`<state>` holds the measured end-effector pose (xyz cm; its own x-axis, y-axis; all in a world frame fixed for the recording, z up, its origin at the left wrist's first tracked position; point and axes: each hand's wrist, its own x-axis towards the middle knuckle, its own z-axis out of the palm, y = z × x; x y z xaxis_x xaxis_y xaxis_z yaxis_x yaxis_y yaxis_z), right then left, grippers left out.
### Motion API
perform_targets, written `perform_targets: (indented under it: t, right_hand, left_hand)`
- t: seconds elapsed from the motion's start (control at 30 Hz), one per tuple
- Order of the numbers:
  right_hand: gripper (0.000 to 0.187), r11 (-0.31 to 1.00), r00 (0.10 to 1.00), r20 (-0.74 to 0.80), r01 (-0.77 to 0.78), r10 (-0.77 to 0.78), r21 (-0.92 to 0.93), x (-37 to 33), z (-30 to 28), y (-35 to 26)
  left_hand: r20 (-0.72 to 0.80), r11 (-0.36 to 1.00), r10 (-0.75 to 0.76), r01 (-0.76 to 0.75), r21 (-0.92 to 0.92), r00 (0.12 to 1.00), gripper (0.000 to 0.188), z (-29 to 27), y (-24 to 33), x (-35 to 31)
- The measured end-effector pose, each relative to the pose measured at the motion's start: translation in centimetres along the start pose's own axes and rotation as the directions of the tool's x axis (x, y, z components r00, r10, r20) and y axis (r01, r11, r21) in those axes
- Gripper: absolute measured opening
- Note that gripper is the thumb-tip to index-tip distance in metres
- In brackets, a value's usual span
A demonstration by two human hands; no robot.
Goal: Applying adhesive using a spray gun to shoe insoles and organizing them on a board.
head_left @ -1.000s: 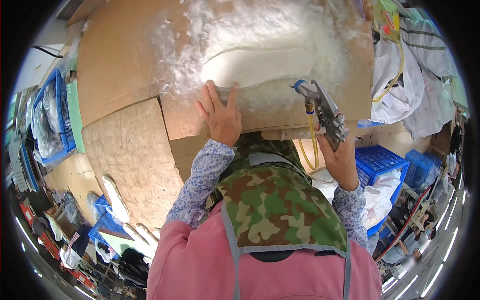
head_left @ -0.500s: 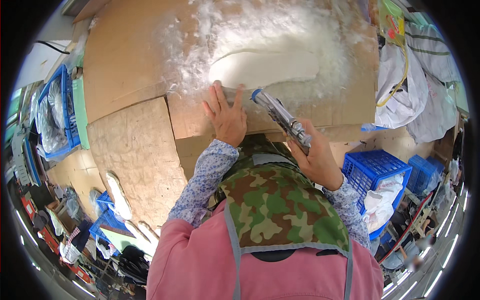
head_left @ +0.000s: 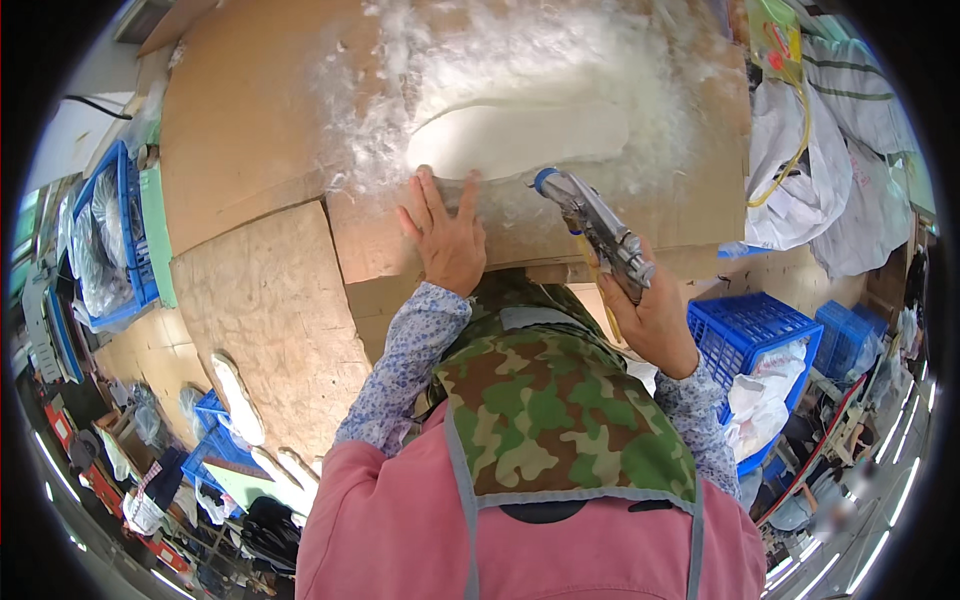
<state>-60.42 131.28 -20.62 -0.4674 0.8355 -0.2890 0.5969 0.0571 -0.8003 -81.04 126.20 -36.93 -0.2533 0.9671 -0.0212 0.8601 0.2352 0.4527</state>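
A white insole-shaped piece (head_left: 520, 138) lies lengthwise on the cardboard sheet (head_left: 690, 215), with white fluffy residue around it. At its near left edge my left hand (head_left: 448, 235) rests with fingers spread, the fingertips touching the rim. My right hand (head_left: 650, 318) grips a silver spray gun (head_left: 605, 225) with a blue ring at its nozzle. The nozzle sits close to the near edge of the white piece, right of its middle, pointing up and left. A yellow hose runs down below the gun.
To the left, a worn board (head_left: 270, 310) holds a pale sole-shaped piece (head_left: 237, 400) at its edge. Blue crates stand at the left (head_left: 135, 225) and at the right (head_left: 750, 330). White sacks (head_left: 800, 165) and a yellow hose (head_left: 803, 130) hang at the far right.
My right hand has moved the spray gun to the right along the near edge of the white piece. My left hand keeps its place at the rim.
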Motion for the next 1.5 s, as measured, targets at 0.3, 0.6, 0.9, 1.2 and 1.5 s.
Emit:
perform_targets:
  t: [0.3, 0.6, 0.9, 1.2, 1.5]
  right_hand:
    - [0.033, 0.998, 0.982, -0.18, -0.066, 0.061, -0.023, -1.7, -2.3, 3.0]
    - [0.031, 0.995, 0.965, -0.249, -0.07, 0.085, 0.069, -3.4, -5.1, 6.0]
    - [0.027, 0.968, 0.862, -0.47, -0.082, 0.188, 0.237, -2.9, -14.1, 13.1]
    - [0.038, 0.8, 0.842, -0.33, -0.18, 0.426, 0.573, 1.5, -19.9, 23.8]
    - [0.047, 0.863, 0.821, -0.328, -0.341, 0.467, 0.373, 4.1, -21.3, 28.7]
  left_hand:
    - [-0.039, 1.0, 0.014, -0.013, 0.024, 0.999, 0.057, 0.4, 0.1, -0.1]
    - [-0.079, 0.996, 0.023, -0.017, 0.084, 0.997, 0.056, 0.5, 0.3, -0.1]
    - [-0.376, 0.983, -0.128, 0.069, -0.167, 0.918, 0.041, -0.1, -2.8, 3.2]
    - [-0.048, 0.97, -0.215, 0.207, -0.125, 0.975, 0.046, -1.1, -8.0, 8.0]
    - [0.079, 0.873, -0.416, 0.422, -0.244, 0.906, 0.039, -1.3, -9.8, 9.8]
